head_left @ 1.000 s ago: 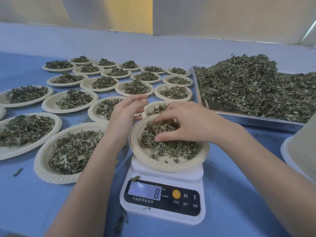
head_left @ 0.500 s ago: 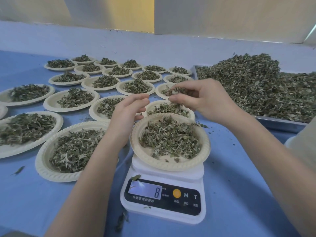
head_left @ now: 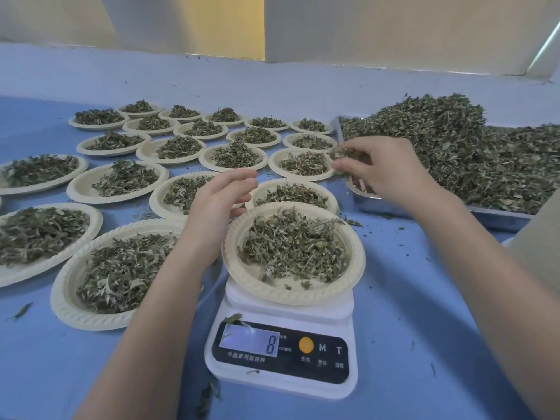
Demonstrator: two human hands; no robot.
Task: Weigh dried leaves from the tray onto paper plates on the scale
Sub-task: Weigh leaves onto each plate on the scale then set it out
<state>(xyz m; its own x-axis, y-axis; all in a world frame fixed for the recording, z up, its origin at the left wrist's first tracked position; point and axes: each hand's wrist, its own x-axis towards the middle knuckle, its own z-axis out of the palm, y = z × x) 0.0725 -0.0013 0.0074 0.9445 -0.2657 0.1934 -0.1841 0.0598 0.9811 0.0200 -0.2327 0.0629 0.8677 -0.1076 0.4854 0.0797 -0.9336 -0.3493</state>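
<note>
Cream paper plate (head_left: 357,253) of dried green leaves (head_left: 292,247) kept centred on white digital scale (head_left: 281,359), reading 8; excess pinch of leaves held in right hand (head_left: 385,168) over near corner of steel tray (head_left: 500,218), likely for return; left hand (head_left: 221,201) loosely open beside plate rim, nothing held, presumably for steadying

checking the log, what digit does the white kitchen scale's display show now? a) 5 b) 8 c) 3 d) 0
b: the white kitchen scale under the cream paper plate of dried green leaves shows a single 8 on its lit display.
</note>
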